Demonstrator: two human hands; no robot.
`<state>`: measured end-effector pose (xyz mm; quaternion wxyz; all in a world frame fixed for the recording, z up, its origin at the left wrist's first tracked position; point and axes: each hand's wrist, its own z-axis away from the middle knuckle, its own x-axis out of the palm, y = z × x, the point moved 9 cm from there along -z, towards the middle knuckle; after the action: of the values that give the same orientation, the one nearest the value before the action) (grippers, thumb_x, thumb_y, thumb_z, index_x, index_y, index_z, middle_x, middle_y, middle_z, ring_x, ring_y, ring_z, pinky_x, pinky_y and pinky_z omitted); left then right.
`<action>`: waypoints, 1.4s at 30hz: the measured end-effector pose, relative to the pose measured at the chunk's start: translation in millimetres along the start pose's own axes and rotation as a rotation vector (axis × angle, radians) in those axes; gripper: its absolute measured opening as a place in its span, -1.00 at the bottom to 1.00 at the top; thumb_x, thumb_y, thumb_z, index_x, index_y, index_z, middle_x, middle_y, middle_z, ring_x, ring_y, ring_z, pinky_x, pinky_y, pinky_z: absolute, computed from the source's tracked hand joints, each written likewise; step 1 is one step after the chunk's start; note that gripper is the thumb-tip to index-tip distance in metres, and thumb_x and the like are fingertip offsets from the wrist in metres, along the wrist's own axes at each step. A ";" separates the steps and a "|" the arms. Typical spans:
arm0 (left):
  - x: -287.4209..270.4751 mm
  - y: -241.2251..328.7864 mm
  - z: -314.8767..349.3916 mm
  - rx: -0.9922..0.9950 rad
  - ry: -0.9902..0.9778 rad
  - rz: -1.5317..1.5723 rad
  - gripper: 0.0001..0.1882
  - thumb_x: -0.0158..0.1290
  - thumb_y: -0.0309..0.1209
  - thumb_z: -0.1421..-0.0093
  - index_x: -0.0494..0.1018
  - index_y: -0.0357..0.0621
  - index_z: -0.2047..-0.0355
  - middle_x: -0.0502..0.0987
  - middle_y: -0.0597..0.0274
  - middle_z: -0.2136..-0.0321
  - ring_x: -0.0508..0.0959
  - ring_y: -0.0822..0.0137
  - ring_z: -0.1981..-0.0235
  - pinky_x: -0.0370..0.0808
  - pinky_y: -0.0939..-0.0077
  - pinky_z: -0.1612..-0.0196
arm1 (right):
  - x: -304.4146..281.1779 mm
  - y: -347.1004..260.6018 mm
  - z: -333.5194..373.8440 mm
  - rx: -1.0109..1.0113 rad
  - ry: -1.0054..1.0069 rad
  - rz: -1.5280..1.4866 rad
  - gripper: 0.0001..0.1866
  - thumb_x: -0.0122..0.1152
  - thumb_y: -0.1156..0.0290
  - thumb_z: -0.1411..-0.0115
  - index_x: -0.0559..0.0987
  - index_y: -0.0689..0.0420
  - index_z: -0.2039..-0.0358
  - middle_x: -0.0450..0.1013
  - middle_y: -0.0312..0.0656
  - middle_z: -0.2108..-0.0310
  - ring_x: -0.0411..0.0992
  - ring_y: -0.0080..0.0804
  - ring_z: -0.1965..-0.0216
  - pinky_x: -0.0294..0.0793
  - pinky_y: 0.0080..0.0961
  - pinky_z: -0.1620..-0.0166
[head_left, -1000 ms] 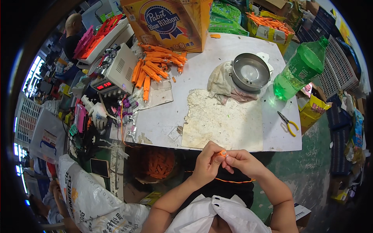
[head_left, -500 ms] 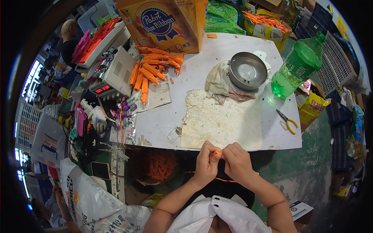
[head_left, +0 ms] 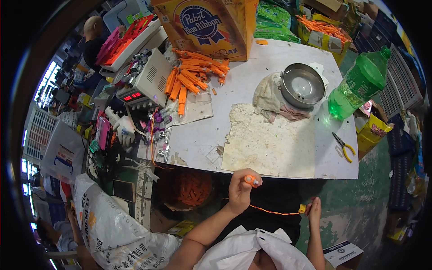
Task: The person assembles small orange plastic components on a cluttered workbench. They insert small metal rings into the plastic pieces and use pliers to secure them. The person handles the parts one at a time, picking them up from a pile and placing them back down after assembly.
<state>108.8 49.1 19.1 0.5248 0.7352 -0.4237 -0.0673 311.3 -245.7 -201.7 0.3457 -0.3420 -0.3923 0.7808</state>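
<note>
The left hand [head_left: 240, 191] is clenched around a small orange plug [head_left: 250, 180], held up just below the front edge of the white bench [head_left: 252, 67]. A thin orange wire [head_left: 276, 211] runs from it across the lap to the right hand [head_left: 314, 210], which pinches its yellow-tipped far end. On the bench lie a heap of orange plugs [head_left: 193, 74], a metal bowl [head_left: 302, 85], a green bottle [head_left: 357, 85] and yellow-handled pliers [head_left: 344, 146].

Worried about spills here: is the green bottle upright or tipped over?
Upright. The green bottle stands on its base at the table edge, cap on top, beside the metal bowl.
</note>
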 end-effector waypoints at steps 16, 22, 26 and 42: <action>1.2 -18.1 2.1 -0.275 0.141 0.239 -0.71 -0.09 -0.26 -0.29 0.24 -0.18 0.10 0.34 0.24 0.41 0.33 0.41 0.39 0.36 0.45 0.23 | 39.8 13.4 15.4 0.181 0.065 -0.863 -0.58 0.23 0.31 -0.15 0.31 0.12 0.04 0.40 -0.27 0.33 0.39 -0.58 0.39 0.36 -0.69 0.32; 18.8 -44.6 -7.6 -0.705 0.201 0.481 -0.44 -0.10 -0.43 -0.28 -0.03 -0.24 -0.23 0.34 0.28 0.26 0.43 0.35 0.13 0.36 0.04 -0.13 | 63.4 -144.4 51.5 -0.196 -0.203 -0.975 -0.65 0.13 0.53 -0.13 0.29 0.11 0.07 0.38 -0.25 0.29 0.38 -0.56 0.43 0.39 -0.73 0.50; 17.3 -33.6 -30.8 -0.594 0.143 0.336 -0.42 0.01 -0.44 -0.22 0.05 -0.28 -0.20 0.36 0.29 0.26 0.51 0.36 0.20 0.55 0.19 0.07 | 95.8 -245.9 100.9 -0.837 -0.124 0.117 -0.71 0.33 0.43 -0.02 0.43 0.17 0.28 0.37 -0.20 0.42 0.35 -0.50 0.46 0.38 -0.65 0.35; 22.6 -26.9 -87.8 -0.303 0.153 -0.156 -0.46 0.16 -0.44 -0.13 0.24 -0.34 -0.08 0.39 0.34 0.34 0.42 0.58 0.32 0.43 0.71 0.27 | 134.1 -299.1 93.8 -1.296 0.227 0.513 -0.73 0.40 0.29 0.14 0.47 0.09 0.55 0.34 -0.27 0.66 0.35 -0.36 0.68 0.30 -0.47 0.60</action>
<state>185.6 98.6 43.3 0.6534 0.6812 -0.3095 -0.1147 246.2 -37.1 60.1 -0.0835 -0.6399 -0.6468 0.4065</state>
